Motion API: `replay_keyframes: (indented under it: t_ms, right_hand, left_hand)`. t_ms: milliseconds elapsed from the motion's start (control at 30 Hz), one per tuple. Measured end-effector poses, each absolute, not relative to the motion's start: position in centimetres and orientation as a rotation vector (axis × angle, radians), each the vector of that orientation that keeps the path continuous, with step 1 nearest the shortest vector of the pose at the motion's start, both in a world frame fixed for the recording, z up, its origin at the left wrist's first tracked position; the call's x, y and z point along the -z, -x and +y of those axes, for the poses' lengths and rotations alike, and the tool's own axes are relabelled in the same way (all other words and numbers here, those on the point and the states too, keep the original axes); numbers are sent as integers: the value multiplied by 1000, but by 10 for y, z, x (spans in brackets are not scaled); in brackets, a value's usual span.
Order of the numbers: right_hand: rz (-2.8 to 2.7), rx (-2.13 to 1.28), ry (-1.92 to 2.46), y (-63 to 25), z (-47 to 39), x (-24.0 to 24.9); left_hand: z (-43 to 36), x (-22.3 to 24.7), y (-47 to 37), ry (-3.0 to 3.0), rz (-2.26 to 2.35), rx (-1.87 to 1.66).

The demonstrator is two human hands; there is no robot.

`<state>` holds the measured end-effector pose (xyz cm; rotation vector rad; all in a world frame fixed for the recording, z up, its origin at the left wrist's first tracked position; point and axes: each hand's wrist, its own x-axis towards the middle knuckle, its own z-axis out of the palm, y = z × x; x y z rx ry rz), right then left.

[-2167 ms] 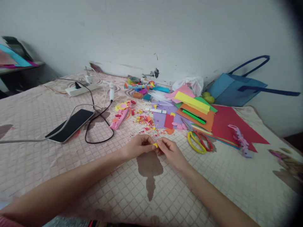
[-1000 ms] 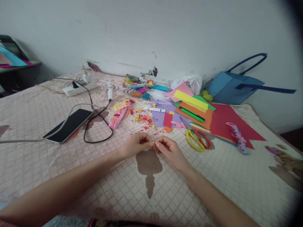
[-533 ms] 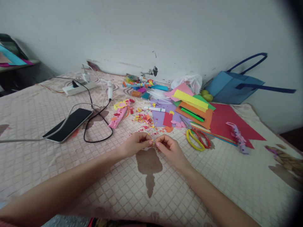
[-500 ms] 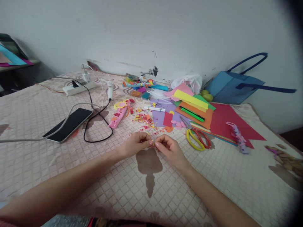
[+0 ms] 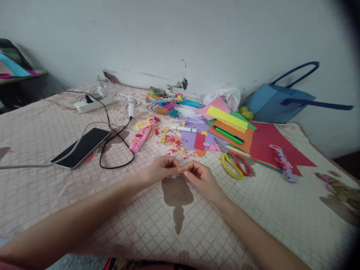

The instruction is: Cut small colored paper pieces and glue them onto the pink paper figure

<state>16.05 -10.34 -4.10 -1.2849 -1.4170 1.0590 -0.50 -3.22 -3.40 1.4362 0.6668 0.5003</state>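
Note:
My left hand (image 5: 163, 170) and my right hand (image 5: 201, 176) meet fingertip to fingertip above the brown patch (image 5: 177, 193) of the tablecloth. Both are closed in a pinch around a tiny yellowish piece (image 5: 182, 171), mostly hidden by the fingers. Just beyond them lie scattered red, yellow and pink paper scraps (image 5: 171, 141). A purple sheet (image 5: 188, 139) behind carries a red paper strip (image 5: 200, 141) and a white marker (image 5: 184, 129). Scissors with yellow and red handles (image 5: 232, 166) rest to the right of my right hand.
On the left are a black phone (image 5: 81, 147), cables and a power strip (image 5: 94, 104). A pink paper roll (image 5: 140, 138) lies behind my left hand. Coloured sheets (image 5: 264, 142), a green marker (image 5: 229, 135), a purple roll (image 5: 284, 165) and a blue bag (image 5: 278, 103) are on the right.
The fingertips have shifted slightly around the tiny piece, and a bit more of its yellow shows. Nothing else has visibly moved.

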Motion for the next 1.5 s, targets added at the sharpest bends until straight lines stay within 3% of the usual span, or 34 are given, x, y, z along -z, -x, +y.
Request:
replay_keyframes:
  t_ms: [133, 367, 500, 1100, 1500]
  right_hand:
    - [-1482, -894, 1306, -161, -105, 40]
    - [-1918, -268, 1253, -162, -109, 38]
    - [-2056, -154, 1217, -165, -107, 40]
    - [-2112, -246, 1174, -167, -105, 42]
    - [-1869, -605, 1350, -159, -105, 40]
  left_hand:
    - [-33, 30, 5, -1389, 698, -451]
    - [-33, 34, 4, -1029, 656, -403]
    - [-33, 32, 4, -990, 688, -431]
    - [-32, 43, 4, -1385, 770, -539]
    - [-35, 43, 3, -1539, 661, -555]
